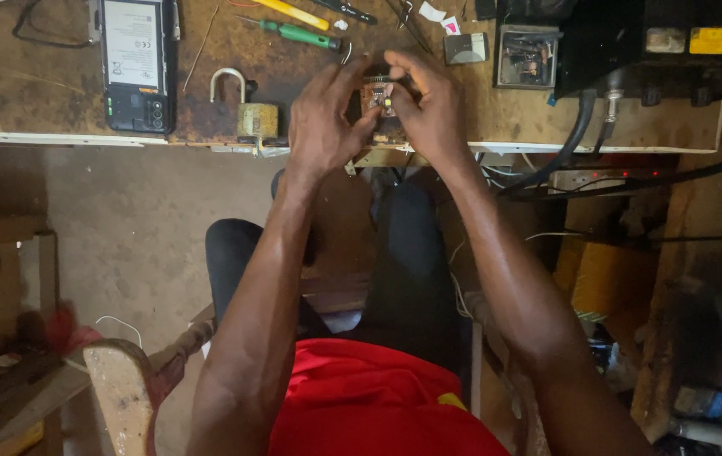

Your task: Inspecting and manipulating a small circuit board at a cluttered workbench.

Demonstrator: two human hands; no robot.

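Fingers of both hands are being closed around a small brown circuit board with a pale yellow component (379,95), which is being held just above the near edge of the worn brown wooden workbench (32,84). The left hand (320,127) is pinching the board's left side, while the right hand (433,105) is curled over its top and right side. The board is judged to be light, stiff and fragile, with soldered parts that could be damaged by pressure; it is best gripped by its bare edges, not by its components. Most of the board is being hidden by the fingertips, so its outline and underside cannot be made out, and whether it is touching the bench cannot be told. Beside the left hand a brass padlock with a silver shackle (249,108) is lying, and farther left a black opened phone with its back exposed (133,63). A green-handled screwdriver (298,34) is lying behind the hands, and a yellow tool is being cut off by the frame's top edge.
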